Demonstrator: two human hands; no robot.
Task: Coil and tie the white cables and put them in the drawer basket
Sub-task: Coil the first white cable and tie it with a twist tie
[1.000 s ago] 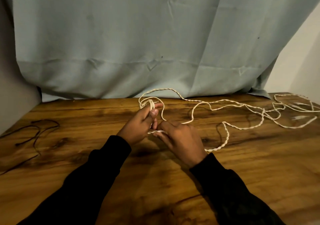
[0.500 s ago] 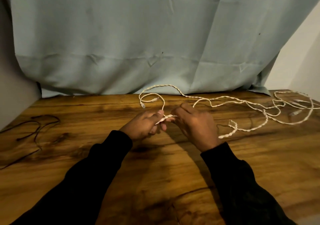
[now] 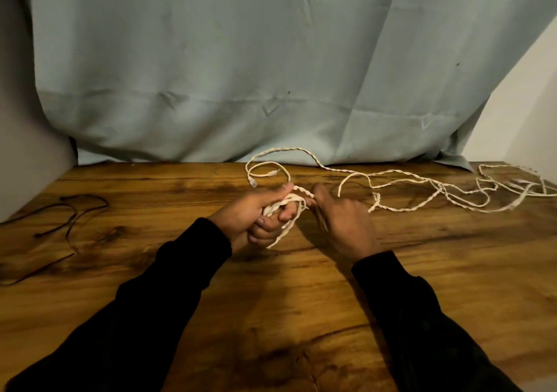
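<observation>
At centre of the wooden table [image 3: 301, 286], both hands work on one white cable [image 3: 401, 177]. Left hand [image 3: 256, 213]: fingers curled, palm turned inward, several turns of the twisted cable wound round the fingers; thumb laid across the top of the turns, pinning them. One strand drops from the fingers and trails down to the tabletop just below the hand. Right hand [image 3: 343, 219]: back of hand toward camera, thumb and forefinger pinching the cable right where it leaves the left hand's wraps; remaining fingers loosely bent. The two hands sit nearly touching, joined by a short stretch of twisted cable.

Rest of the cable is uncoiled. A small loop lies behind the left hand near the table's back edge, with two pale plug ends showing on it. From there a long run goes rightward along the back, doubling over itself in loose tangled loops toward the far right corner. A knotted kink sits just right of the right hand.

Black sleeves [image 3: 168, 286] cover both forearms. A thin dark cord [image 3: 72, 210] lies loose at the table's left side, well apart from the hands. Pale blue-grey cloth [image 3: 241, 75] hangs behind the table, its hem meeting the back edge.
</observation>
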